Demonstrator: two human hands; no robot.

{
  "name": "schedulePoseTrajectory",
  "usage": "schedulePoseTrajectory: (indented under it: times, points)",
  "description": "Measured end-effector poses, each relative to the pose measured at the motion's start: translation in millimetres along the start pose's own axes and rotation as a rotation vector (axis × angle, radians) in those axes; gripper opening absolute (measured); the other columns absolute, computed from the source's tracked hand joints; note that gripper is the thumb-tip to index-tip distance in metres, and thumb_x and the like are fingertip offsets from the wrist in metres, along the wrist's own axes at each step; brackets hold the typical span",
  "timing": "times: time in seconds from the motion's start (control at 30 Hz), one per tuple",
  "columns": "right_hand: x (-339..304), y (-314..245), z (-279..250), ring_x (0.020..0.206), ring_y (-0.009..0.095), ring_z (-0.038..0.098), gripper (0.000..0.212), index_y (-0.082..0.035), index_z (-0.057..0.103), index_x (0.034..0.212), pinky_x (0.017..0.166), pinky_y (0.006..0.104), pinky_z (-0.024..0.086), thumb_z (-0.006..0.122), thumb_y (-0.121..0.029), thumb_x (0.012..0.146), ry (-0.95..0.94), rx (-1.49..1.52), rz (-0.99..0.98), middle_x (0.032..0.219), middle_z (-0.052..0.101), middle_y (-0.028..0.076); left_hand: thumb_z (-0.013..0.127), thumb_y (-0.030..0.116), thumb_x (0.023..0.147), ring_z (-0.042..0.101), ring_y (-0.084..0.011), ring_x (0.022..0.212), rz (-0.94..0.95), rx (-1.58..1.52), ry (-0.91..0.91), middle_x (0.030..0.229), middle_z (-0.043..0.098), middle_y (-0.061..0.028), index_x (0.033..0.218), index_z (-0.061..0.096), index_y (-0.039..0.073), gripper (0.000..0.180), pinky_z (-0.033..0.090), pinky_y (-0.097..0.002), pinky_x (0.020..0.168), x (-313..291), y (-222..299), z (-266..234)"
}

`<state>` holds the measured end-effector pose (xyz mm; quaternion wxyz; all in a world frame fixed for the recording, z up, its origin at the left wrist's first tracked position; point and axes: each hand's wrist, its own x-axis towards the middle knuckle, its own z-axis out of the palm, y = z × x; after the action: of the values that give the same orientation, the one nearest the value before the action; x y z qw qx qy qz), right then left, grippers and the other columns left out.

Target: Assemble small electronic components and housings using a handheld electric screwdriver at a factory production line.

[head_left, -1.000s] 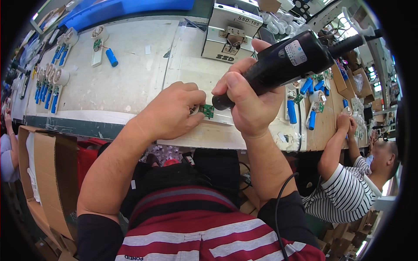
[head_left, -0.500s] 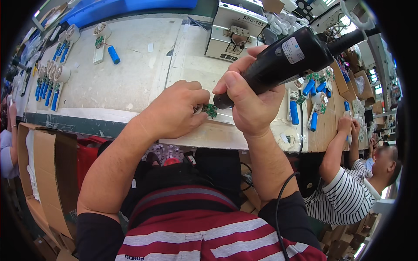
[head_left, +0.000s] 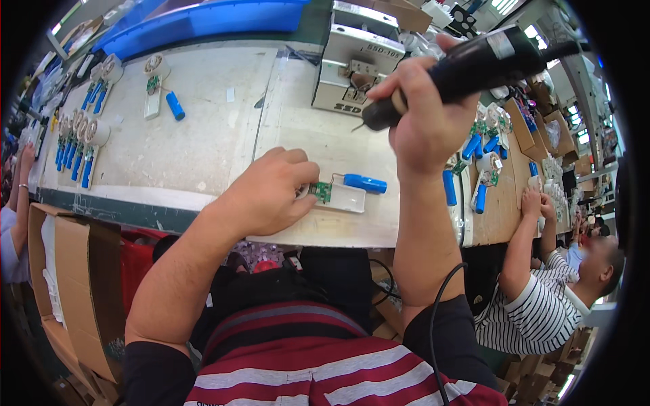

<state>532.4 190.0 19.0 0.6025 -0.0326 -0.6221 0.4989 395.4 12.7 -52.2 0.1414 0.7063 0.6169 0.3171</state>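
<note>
My left hand (head_left: 281, 193) is closed round the round end of a small white fan housing (head_left: 347, 198) lying on the table. A green circuit board (head_left: 323, 193) shows beside my fingers, and a blue battery cell (head_left: 365, 183) wired to it rests at the housing's far edge. My right hand (head_left: 433, 111) grips a black electric screwdriver (head_left: 467, 71), raised and tilted over the table, its thin bit (head_left: 358, 127) pointing down to the left, apart from the housing. The round end inside my left hand is mostly hidden.
A metal screw feeder (head_left: 349, 68) stands at the back. Several fan units (head_left: 80, 145) are lined up at the left, more (head_left: 484, 176) lie at the right. A blue tray (head_left: 210, 26) sits far back. At the right is a co-worker (head_left: 555, 291); a cardboard box (head_left: 81, 284) stands left below the table.
My right hand has lifted the screwdriver up and to the right, off the circuit board, uncovering the housing and battery. My left hand keeps its hold, nearly still.
</note>
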Motion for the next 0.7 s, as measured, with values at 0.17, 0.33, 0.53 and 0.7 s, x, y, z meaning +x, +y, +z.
schedulePoseTrajectory:
  times: [0.17, 0.33, 0.53, 0.7]
  points:
    - [52, 26, -14, 0.065, 0.024, 0.073, 0.057, 0.009, 0.045, 0.145, 0.065, 0.0387, 0.064, 0.072, 0.000, 0.096, 0.019, -0.033, -0.031, 0.086, 0.070, 0.012, 0.080, 0.012, 0.084, 0.064, -0.0370, 0.099, -0.023, -0.012, 0.001, 0.100, 0.067, -0.0133, 0.101, 0.072, 0.005, 0.020, 0.053, -0.0463, 0.089, -1, 1, 0]
    - [61, 49, -8, 0.065, 0.023, 0.072, 0.050, 0.007, 0.049, 0.139, 0.066, 0.0388, 0.064, 0.074, 0.000, 0.096, 0.013, -0.026, -0.026, 0.084, 0.069, 0.010, 0.080, 0.012, 0.085, 0.063, -0.0370, 0.098, -0.051, -0.018, -0.015, 0.100, 0.067, -0.0131, 0.102, 0.071, 0.005, 0.020, 0.053, -0.0467, 0.089, 0, 2, -2]
    - [60, 69, -17, 0.067, 0.023, 0.072, 0.048, 0.006, 0.049, 0.138, 0.066, 0.0386, 0.064, 0.073, 0.001, 0.097, 0.034, -0.046, -0.014, 0.085, 0.068, 0.011, 0.081, 0.012, 0.085, 0.063, -0.0368, 0.099, -0.052, -0.021, -0.021, 0.101, 0.067, -0.0132, 0.102, 0.071, 0.005, 0.021, 0.053, -0.0468, 0.089, 1, 2, -3]
    - [60, 72, -17, 0.067, 0.024, 0.073, 0.049, 0.007, 0.048, 0.139, 0.067, 0.0388, 0.064, 0.072, 0.001, 0.097, 0.045, -0.018, 0.013, 0.087, 0.068, 0.011, 0.081, 0.012, 0.085, 0.063, -0.0365, 0.099, -0.051, -0.018, -0.017, 0.101, 0.067, -0.0131, 0.102, 0.071, 0.004, 0.021, 0.053, -0.0464, 0.089, 0, 2, -2]
